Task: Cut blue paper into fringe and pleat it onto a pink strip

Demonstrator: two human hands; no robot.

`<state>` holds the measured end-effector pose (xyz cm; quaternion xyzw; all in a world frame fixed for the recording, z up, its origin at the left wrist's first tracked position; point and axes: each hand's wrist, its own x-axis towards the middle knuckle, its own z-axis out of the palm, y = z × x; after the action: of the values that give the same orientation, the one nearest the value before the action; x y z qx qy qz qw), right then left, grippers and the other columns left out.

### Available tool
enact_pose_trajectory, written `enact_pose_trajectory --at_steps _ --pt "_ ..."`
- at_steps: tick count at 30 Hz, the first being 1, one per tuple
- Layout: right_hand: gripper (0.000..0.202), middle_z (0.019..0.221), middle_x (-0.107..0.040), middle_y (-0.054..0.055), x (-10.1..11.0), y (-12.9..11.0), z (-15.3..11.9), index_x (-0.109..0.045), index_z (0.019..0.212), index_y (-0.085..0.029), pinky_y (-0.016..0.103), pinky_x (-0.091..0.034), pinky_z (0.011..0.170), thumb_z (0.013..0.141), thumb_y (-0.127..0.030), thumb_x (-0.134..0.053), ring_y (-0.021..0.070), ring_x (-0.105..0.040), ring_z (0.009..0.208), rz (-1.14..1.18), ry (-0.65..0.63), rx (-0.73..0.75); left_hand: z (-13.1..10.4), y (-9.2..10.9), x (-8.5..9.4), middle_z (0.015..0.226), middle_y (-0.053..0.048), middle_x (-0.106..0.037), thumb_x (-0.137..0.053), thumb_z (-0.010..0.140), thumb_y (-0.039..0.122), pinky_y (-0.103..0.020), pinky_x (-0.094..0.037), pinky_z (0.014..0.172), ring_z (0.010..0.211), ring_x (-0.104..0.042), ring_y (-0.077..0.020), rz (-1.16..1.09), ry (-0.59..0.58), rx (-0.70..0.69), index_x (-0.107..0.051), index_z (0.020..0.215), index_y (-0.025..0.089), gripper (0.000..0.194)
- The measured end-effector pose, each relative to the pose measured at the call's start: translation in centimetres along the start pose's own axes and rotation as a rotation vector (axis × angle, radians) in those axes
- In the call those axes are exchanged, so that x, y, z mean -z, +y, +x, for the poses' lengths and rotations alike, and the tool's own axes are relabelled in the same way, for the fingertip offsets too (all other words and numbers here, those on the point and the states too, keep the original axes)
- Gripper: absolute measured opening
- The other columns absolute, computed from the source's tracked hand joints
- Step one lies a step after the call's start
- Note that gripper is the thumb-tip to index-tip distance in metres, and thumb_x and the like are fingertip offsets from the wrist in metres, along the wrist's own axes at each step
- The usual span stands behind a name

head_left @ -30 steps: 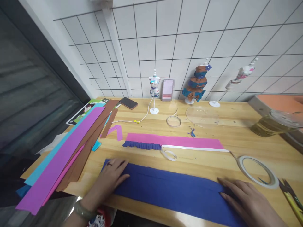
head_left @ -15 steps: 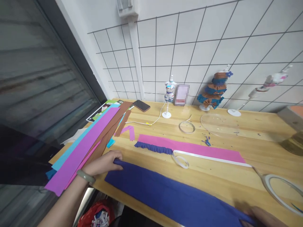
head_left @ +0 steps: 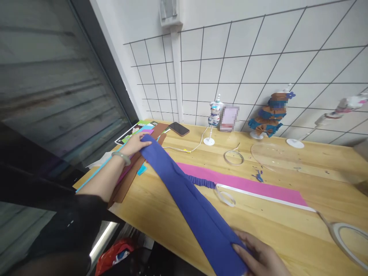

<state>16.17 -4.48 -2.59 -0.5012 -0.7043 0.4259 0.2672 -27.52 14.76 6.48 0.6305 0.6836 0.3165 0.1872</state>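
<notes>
A long strip of dark blue crepe paper [head_left: 184,195] stretches diagonally between my hands, above the table. My left hand [head_left: 137,143] pinches its far end over the stack of coloured strips. Near the front edge, my right hand [head_left: 258,253] grips the near end between thumb and fingers. Behind the blue strip lies a pink strip [head_left: 247,186] with white tape [head_left: 267,197] along its front edge. A gathered dark blue ruffle [head_left: 202,181] sits on the pink strip's left part, partly hidden by the blue strip.
Brown strips [head_left: 126,188] and other coloured strips lie at the left. A phone [head_left: 178,128], a small dress form [head_left: 213,119], a dressed form [head_left: 267,115] and a tape ring [head_left: 234,157] stand or lie farther back. A large tape roll [head_left: 339,234] is at right, blue scraps [head_left: 258,175] near the middle.
My left hand has moved up and away with its end of the blue strip, over the coloured stack. My right hand has come left, and the strip now runs more steeply.
</notes>
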Motion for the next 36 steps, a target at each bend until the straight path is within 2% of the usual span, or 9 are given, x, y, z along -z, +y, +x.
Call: enact_pose_trajectory --at_steps 2,4,9,13,19,22,25,29,36 --pt "0.036 0.063 -0.070 0.001 -2.1 -0.9 0.9 -0.065 0.106 -0.023 0.027 -0.055 0.047 0.085 -0.042 -0.043 0.0181 -0.065 0.051 0.103 0.007 -0.061 2.2 0.4 -0.6 0.113 -0.011 -0.057 -0.067 0.067 0.031 -0.037 -0.038 0.092 0.105 -0.050 -0.0245 0.055 0.087 -0.019 -0.052 0.115 0.012 0.055" --pt "0.037 0.061 -0.069 0.000 -3.4 -1.4 1.7 -0.062 0.110 -0.021 0.027 -0.054 0.043 0.085 -0.040 -0.043 0.0171 -0.064 0.048 0.143 -0.001 -0.090 3.8 1.0 -1.3 0.113 -0.014 -0.055 -0.064 0.070 0.029 -0.041 -0.035 0.093 0.105 -0.049 -0.0266 0.098 0.150 -0.040 -0.050 0.117 0.009 0.053" --pt "0.032 0.092 -0.071 0.007 -3.9 -1.6 2.6 -0.062 0.105 -0.019 0.031 -0.056 0.070 0.085 -0.036 -0.045 0.0215 -0.067 0.083 -0.010 0.114 0.014 4.2 2.6 -4.1 0.126 -0.015 -0.045 -0.055 0.076 0.021 -0.047 -0.018 0.103 0.123 -0.031 -0.0296 0.163 0.188 -0.173 -0.044 0.124 0.009 0.050" --pt "0.027 0.097 -0.070 0.007 -3.4 -1.4 1.9 -0.061 0.103 -0.020 0.029 -0.055 0.074 0.085 -0.033 -0.046 0.0209 -0.067 0.086 -0.258 0.160 0.053 0.8 3.6 -7.2 0.123 -0.012 -0.049 -0.055 0.076 0.018 -0.042 -0.022 0.103 0.120 -0.035 -0.0259 0.155 0.050 -0.310 -0.053 0.114 0.013 0.039" --pt "0.024 0.094 -0.069 0.006 -3.6 -0.8 0.9 -0.059 0.102 -0.021 0.023 -0.056 0.067 0.088 -0.030 -0.041 0.0170 -0.068 0.080 -0.473 0.202 0.229 -8.7 5.5 -11.8 0.096 -0.007 -0.061 -0.050 0.082 0.026 -0.035 -0.037 0.092 0.096 -0.052 -0.0189 0.052 -0.139 -0.363 -0.060 0.098 0.017 0.021" --pt "0.025 0.092 -0.066 0.007 -4.0 0.0 0.6 -0.058 0.103 -0.021 0.019 -0.056 0.064 0.090 -0.027 -0.038 0.0150 -0.068 0.077 -0.554 0.220 0.362 -12.9 6.2 -13.4 0.079 -0.004 -0.059 -0.046 0.084 0.030 -0.028 -0.045 0.073 0.074 -0.055 -0.0145 -0.020 -0.149 -0.275 -0.057 0.094 0.017 0.020" --pt "0.024 0.099 -0.063 0.009 -4.3 0.7 0.3 -0.058 0.103 -0.020 0.019 -0.055 0.066 0.089 -0.023 -0.039 0.0152 -0.066 0.084 -0.606 0.225 0.463 -15.2 6.3 -14.2 0.065 -0.001 -0.056 -0.039 0.087 0.037 -0.023 -0.044 0.055 0.058 -0.054 -0.0112 -0.122 -0.143 -0.128 -0.053 0.083 0.017 0.025" --pt "0.023 0.108 -0.057 0.016 -4.7 1.1 0.0 -0.058 0.104 -0.016 0.027 -0.055 0.069 0.085 -0.019 -0.046 0.0202 -0.063 0.091 -0.629 0.277 0.523 -15.8 6.0 -14.2 0.048 0.004 -0.048 -0.046 0.079 0.053 -0.020 -0.035 0.037 0.036 -0.044 -0.0070 -0.457 -0.176 0.309 -0.046 0.067 0.017 0.038" --pt "0.019 0.101 -0.064 0.012 -4.5 -0.4 0.5 -0.064 0.095 -0.020 0.041 -0.050 0.073 0.080 -0.020 -0.052 0.0262 -0.059 0.093 -0.693 0.279 0.733 -15.2 6.0 -13.6 0.064 -0.002 -0.059 -0.049 0.075 0.059 -0.018 -0.035 0.030 0.037 -0.052 -0.0086 -0.561 -0.277 0.466 -0.044 0.072 0.016 0.043"
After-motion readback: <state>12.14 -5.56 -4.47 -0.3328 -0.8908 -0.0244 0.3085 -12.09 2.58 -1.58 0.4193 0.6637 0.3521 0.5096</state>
